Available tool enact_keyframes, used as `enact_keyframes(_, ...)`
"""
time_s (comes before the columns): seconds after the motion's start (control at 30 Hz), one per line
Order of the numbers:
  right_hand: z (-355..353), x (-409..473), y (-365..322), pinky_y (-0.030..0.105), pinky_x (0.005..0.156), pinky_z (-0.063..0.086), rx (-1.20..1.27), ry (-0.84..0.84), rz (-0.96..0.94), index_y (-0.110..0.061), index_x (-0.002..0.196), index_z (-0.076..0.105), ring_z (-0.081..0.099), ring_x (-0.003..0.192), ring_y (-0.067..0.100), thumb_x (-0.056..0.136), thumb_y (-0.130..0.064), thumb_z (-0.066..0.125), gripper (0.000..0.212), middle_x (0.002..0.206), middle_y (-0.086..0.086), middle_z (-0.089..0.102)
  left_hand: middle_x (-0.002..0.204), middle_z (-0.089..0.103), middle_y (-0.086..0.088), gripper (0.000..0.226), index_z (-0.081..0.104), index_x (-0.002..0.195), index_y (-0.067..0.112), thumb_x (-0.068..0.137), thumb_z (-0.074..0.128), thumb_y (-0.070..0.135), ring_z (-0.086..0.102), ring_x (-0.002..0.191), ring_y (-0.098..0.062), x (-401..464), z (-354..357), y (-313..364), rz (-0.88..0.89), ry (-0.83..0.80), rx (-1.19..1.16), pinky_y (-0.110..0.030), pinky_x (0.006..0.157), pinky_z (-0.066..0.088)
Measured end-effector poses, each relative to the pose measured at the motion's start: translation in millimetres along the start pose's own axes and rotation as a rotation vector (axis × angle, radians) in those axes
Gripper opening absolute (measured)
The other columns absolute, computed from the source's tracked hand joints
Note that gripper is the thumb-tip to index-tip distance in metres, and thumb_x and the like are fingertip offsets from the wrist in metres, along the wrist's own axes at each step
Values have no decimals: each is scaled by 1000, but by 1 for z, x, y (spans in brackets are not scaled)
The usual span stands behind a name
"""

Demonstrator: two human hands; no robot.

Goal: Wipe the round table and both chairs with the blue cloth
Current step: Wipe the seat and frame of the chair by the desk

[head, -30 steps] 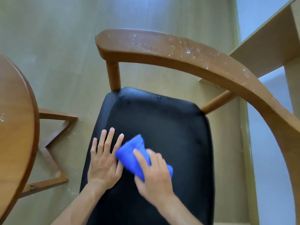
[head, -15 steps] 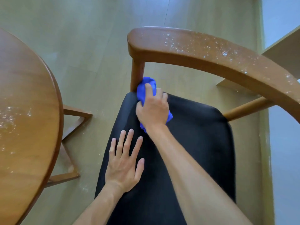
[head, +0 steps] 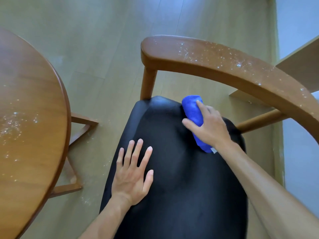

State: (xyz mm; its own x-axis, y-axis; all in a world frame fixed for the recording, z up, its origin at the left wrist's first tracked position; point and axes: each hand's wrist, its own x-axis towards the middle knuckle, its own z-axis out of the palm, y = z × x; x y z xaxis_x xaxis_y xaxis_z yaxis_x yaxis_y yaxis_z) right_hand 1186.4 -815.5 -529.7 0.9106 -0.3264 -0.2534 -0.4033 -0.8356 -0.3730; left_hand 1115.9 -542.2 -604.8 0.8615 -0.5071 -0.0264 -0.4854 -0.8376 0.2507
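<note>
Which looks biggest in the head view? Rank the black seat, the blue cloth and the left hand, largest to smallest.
1. black seat, fills much of the lower frame.
2. left hand, flat on the seat.
3. blue cloth, rolled and partly hidden under the right hand; it lies farther from the camera, so this ranking against the hand is unsure.

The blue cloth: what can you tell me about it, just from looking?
The blue cloth is bright blue and looks soft, bunched into a thick roll. It lies on the far right part of the chair's black seat, near the back edge. The right hand holds it, fingers curled over the top. A small pale tag pokes out at its near end. Nothing else touches it.
</note>
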Motion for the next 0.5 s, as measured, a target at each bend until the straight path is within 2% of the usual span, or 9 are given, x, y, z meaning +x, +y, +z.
enact_keyframes(0.07, -9, 13, 6, 36, 107, 34, 195, 12, 51, -30, 134, 53, 46, 125, 22, 90, -48, 54, 48, 126, -1, 59, 158, 19, -12, 65, 35, 147, 19, 86, 42, 40, 16, 146, -33, 0, 0, 1, -4, -5, 5, -56, 114, 18)
enact_keyframes(0.1, -11, 17, 9, 39, 109, 33, 205, 18, 63, -32, 133, 54, 45, 126, 24, 90, -48, 55, 46, 125, -1, 59, 158, 19, -12, 65, 35, 147, 19, 86, 42, 40, 16, 146, -33, 1, 0, 1, -2, -5, 3, -56, 114, 19)
enact_keyframes(0.2, 7, 11, 1, 42, 109, 29, 40, -18, 147, -39, 143, 34, 35, 128, 29, 82, -60, 58, 68, 139, 1, 42, 157, 21, -13, 65, 36, 147, 18, 86, 43, 40, 17, 146, -34, 1, -1, 0, -1, -2, -1, -56, 114, 19)
enact_keyframes(0.27, 25, 5, -15, 42, 103, 32, -51, 109, 242, -38, 144, 30, 37, 122, 32, 83, -63, 55, 71, 138, 5, 43, 157, 21, -14, 65, 38, 146, 18, 85, 44, 40, 18, 145, -34, 0, -1, 0, 1, -3, 2, -57, 113, 20)
enact_keyframes(0.37, 43, 12, -36, 41, 92, 36, -125, 279, 287, -28, 142, 37, 43, 110, 37, 90, -47, 51, 57, 126, 13, 52, 157, 20, -15, 66, 37, 147, 17, 86, 45, 40, 17, 145, -36, 0, 0, 0, 12, -8, 6, -58, 112, 21)
enact_keyframes(0.5, 47, 24, -64, 41, 90, 39, -53, 261, 289, -21, 141, 39, 47, 110, 39, 91, -32, 51, 52, 121, 18, 54, 157, 20, -17, 66, 36, 147, 16, 86, 44, 40, 16, 145, -37, 0, 2, 0, 23, 6, 1, -59, 113, 21)
